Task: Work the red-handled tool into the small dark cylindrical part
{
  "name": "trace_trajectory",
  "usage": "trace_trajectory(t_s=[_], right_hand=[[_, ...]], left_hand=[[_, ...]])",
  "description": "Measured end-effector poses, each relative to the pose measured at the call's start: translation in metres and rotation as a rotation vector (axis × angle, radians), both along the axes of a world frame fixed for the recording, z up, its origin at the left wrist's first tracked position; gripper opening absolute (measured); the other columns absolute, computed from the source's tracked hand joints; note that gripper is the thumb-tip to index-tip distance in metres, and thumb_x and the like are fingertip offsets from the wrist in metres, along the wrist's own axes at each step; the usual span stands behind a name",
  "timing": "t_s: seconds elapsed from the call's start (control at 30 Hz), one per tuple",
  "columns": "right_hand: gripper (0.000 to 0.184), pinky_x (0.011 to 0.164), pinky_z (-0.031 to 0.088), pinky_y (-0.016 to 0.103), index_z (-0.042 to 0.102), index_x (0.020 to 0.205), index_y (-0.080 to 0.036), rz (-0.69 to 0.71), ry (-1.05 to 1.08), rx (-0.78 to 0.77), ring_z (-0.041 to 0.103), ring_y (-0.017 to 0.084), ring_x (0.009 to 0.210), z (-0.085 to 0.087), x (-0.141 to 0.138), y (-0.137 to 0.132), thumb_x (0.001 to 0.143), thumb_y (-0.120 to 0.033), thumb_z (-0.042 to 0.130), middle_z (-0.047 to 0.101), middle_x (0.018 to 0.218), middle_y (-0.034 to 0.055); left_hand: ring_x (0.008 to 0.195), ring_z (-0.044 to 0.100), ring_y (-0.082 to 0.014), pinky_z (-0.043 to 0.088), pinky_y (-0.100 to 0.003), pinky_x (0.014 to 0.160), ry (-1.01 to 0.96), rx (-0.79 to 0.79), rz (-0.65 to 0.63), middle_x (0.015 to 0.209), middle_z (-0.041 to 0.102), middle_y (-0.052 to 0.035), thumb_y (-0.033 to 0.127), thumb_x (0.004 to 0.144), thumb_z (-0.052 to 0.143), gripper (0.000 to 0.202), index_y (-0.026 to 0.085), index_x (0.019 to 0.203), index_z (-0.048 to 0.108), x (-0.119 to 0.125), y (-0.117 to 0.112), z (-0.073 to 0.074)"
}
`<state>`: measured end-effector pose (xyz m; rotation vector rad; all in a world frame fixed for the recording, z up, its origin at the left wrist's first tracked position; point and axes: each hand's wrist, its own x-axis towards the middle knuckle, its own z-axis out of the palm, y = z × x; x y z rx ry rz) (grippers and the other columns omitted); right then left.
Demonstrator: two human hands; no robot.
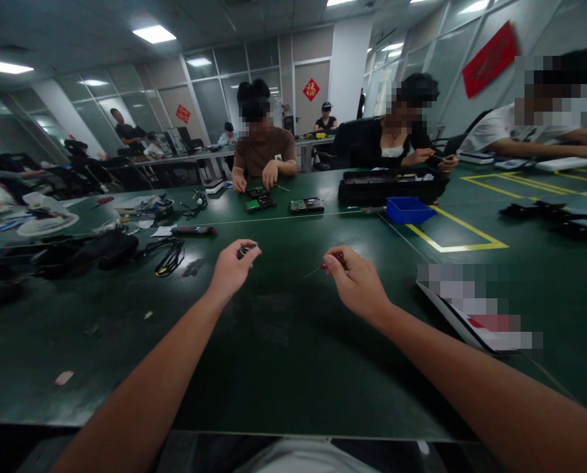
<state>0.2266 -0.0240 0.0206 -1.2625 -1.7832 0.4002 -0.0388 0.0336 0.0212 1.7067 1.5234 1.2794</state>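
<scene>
Above the green table [283, 374], my left hand [232, 269] is closed, fingers and thumb pinching a small dark round part [244, 251] with a light rim. What kind of part it is does not show. My right hand [357, 279] is closed round a thin screwdriver [314, 270]; a bit of its red handle shows at the fingertips, and the slim shaft points left and slightly down. A gap separates the tip from my left hand. Most of the handle is hidden in my right fingers.
Hard drives [306, 205] lie before a person [264, 151] opposite. A blue bin [409, 210] and black case [392, 187] stand back right. A pale tablet-like object [471, 315] lies right. Cables [168, 257] and a pen-shaped tool [194, 230] lie left. Others work around the table.
</scene>
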Motion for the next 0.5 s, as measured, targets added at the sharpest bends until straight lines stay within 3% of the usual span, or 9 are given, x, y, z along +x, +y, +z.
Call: trace_trajectory(t_s=[0.2, 0.37, 0.5], right_hand=[[0.023, 0.064, 0.045, 0.031, 0.061, 0.097, -0.02, 0.003, 0.014, -0.005, 0.065, 0.019, 0.074, 0.003, 0.0, 0.0, 0.1, -0.035, 0.044, 0.069, 0.08, 0.0038], [0.023, 0.064, 0.045, 0.031, 0.061, 0.099, -0.019, 0.005, 0.016, -0.011, 0.065, 0.019, 0.074, 0.001, 0.0, 0.001, 0.1, -0.035, 0.044, 0.069, 0.08, 0.0036], [0.023, 0.066, 0.045, 0.031, 0.061, 0.098, -0.019, -0.005, 0.012, -0.023, 0.066, 0.019, 0.075, 0.002, 0.001, 0.002, 0.099, -0.035, 0.044, 0.069, 0.081, 0.004]], left_hand=[[0.054, 0.048, -0.0084, 0.028, -0.018, 0.042, -0.469, -0.004, 0.208, 0.088, 0.064, -0.0032, 0.029, 0.074, 0.065, 0.034, 0.017, 0.106, 0.064, -0.063, 0.013, 0.024], [0.052, 0.044, -0.006, 0.029, -0.018, 0.043, -0.577, -0.059, 0.416, 0.076, 0.052, 0.0033, 0.017, 0.083, 0.054, 0.017, 0.017, 0.099, 0.061, -0.132, 0.001, 0.04], [0.052, 0.043, -0.0051, 0.031, -0.017, 0.045, -0.575, -0.085, 0.596, 0.069, 0.048, 0.0061, 0.018, 0.084, 0.06, 0.007, 0.016, 0.085, 0.054, -0.185, -0.023, 0.049]])
